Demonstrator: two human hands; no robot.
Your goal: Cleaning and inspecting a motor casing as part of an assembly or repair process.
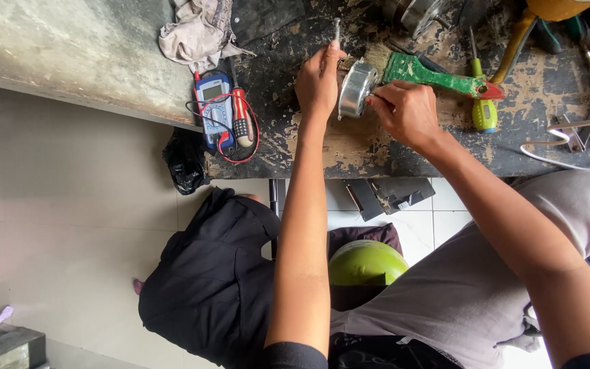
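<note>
The left hand (319, 80) is closed around one side of a round metal motor housing (356, 87), standing it on edge on the scuffed dark worktop (288, 143), with a thin metal shaft (336, 29) rising just past its fingertips. The right hand (408, 111) is pinched shut against the housing's other side, a green-handled paintbrush (438, 74) lying just beyond its knuckles. A blue multimeter (214, 109) with red leads sits well off to the left hand's outer side.

The left hand (319, 78) hides part of the round metal part (356, 87), so the grip is unclear. At upper right, the yellow tool (551, 8) is cut by the frame's top edge.
</note>
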